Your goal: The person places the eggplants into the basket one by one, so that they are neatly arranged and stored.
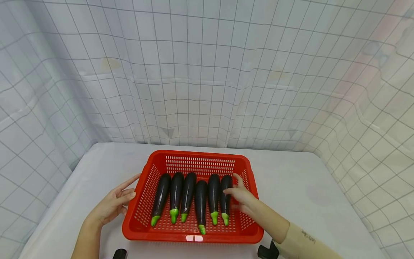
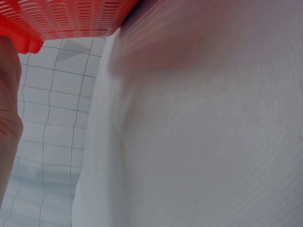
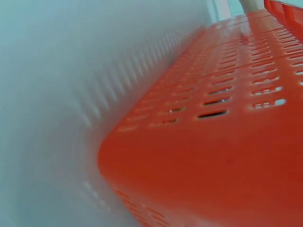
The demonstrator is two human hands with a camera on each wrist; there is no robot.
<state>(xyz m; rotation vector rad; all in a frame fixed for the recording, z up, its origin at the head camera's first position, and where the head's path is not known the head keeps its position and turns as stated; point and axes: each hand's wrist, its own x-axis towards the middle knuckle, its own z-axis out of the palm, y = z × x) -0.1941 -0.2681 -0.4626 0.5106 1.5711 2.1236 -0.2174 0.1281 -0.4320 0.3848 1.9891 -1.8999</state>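
Several dark eggplants (image 1: 200, 201) with green stem ends lie side by side in a red plastic basket (image 1: 194, 235). My right hand (image 1: 244, 198) reaches over the basket's right side, at the rightmost eggplant (image 1: 225, 205). Its thumb lies over that eggplant and its other fingers are spread along the right side; the lower ones are blurred. At the basket's left side, my left hand (image 1: 111, 205) has its index finger stretched out to the rim and its thumb near the wall. Part of the left hand (image 2: 7, 85) also shows in the left wrist view, beside the basket (image 2: 80, 19).
The basket stands on a table with a white cloth (image 1: 291, 187). White curtains with a dark grid (image 1: 194, 90) hang behind and at both sides. Black objects (image 1: 268, 250) show at the front edge, near each forearm. The basket's outer wall (image 3: 213, 156) fills much of the right wrist view.
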